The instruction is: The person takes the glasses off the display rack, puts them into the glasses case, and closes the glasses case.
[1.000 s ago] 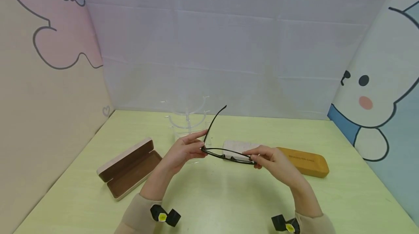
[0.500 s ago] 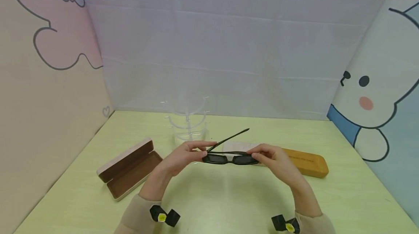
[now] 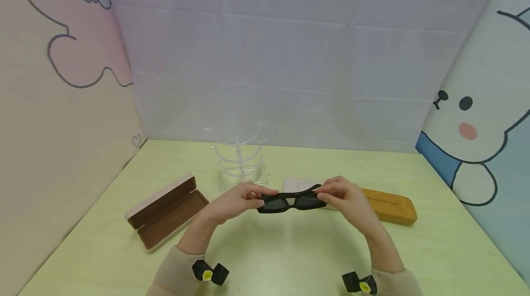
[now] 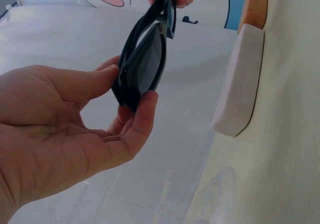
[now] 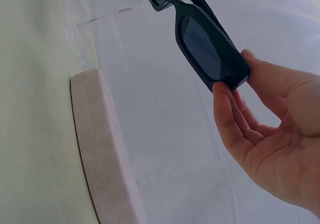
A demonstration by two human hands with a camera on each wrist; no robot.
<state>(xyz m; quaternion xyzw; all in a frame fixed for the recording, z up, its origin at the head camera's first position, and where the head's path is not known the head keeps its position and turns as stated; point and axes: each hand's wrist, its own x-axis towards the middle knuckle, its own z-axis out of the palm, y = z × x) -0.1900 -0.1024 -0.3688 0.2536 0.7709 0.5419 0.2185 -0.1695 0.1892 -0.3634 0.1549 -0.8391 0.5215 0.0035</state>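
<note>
Black sunglasses (image 3: 276,205) with dark lenses are held up over the table between both hands, their temples folded in behind the lenses. My left hand (image 3: 238,201) pinches one end of the frame between thumb and fingers. At the opposite end, my right hand (image 3: 344,199) grips the other hinge corner the same way. In the left wrist view the sunglasses (image 4: 145,58) stand edge-on past the thumb. The right wrist view shows a lens of the sunglasses (image 5: 202,48) facing the camera, with the fingers at the corner.
An open glasses case (image 3: 165,215) with a brown lining lies at the left. Behind the hands stands a clear display rack (image 3: 239,155). A pale closed case (image 3: 296,184) lies beyond the sunglasses, partly hidden. Right of it is a mustard-yellow case (image 3: 391,207). A white sheet backs the table.
The raised temple has come down and now lies folded behind the lenses. The sunglasses have tilted so the lenses face the head camera. Both hands keep their hold.
</note>
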